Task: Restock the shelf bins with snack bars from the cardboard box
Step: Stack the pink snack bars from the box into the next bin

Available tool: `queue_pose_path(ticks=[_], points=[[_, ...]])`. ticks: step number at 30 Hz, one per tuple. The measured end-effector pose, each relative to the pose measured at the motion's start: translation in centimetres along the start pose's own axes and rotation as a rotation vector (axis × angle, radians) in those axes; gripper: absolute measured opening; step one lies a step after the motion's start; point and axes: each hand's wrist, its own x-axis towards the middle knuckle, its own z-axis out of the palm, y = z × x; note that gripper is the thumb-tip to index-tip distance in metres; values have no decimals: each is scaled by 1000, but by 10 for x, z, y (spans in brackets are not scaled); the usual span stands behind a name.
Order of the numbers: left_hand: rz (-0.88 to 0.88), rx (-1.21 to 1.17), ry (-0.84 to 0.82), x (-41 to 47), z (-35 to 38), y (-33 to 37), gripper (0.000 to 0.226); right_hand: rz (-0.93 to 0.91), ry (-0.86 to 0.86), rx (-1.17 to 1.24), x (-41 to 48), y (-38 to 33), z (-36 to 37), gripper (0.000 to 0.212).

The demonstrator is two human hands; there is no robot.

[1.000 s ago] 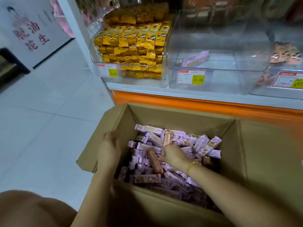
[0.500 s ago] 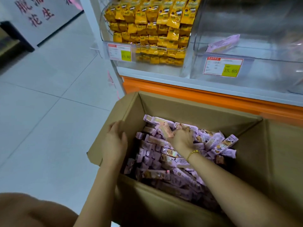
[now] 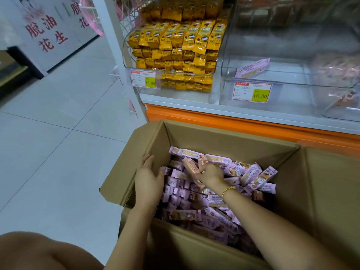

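We've got both hands down in the cardboard box [image 3: 224,137], which sits just below the shelf. Our left hand [image 3: 149,178] lies flat, fingers together, against the box's left wall. Our right hand [image 3: 209,173] is clamped on a few pink snack bars [image 3: 191,166]. One lone bar lies in the clear bin [image 3: 292,84] above.

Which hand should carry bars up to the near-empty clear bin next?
Right. The right hand already has pink snack bars gathered in its grip, and the near-empty clear bin sits up on that side. The left hand lies open against the cardboard box wall, holding nothing.
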Motion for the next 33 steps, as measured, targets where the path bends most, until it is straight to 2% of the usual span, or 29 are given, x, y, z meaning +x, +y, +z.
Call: queue_pose_path(ticks=[3, 6, 8, 11, 14, 16, 18, 20, 25, 29, 30, 33], points=[[-122, -183, -105, -7, 8, 17, 40, -144, 7, 160, -20, -18, -24, 12], [-178, -385, -275, -9, 17, 38, 19, -340, 74, 124, -48, -35, -58, 12], [-201, -557, -306, -13, 19, 56, 24, -448, 107, 79, -70, -42, -82, 11], [-189, -770, -354, -16, 15, 84, 19, -584, 159, -26, -106, -42, -114, 26], [-151, -932, -542, -20, 11, 112, 18, -663, 298, 104, -133, -26, -140, 29], [-139, -1015, -632, -24, 14, 128, 19, -621, 368, 337, -145, -12, -156, 28], [-146, -1096, -679, -30, 20, 147, 31, -572, 378, 579, -153, 2, -172, 36], [-153, -1145, -730, -36, 30, 165, 39, -542, 375, 687, -156, 17, -188, 42], [-92, -1190, -839, -44, 51, 214, 34, -501, 474, 585, -167, 41, -234, 43], [67, -1141, -830, -41, 65, 269, 58, -573, 614, 499, -178, 38, -285, 39], [111, -1140, -822, -39, 67, 281, 57, -570, 620, 512, -178, 36, -297, 38], [164, -1142, -809, -35, 78, 322, 23, -417, 677, 520, -169, 44, -345, 34]])
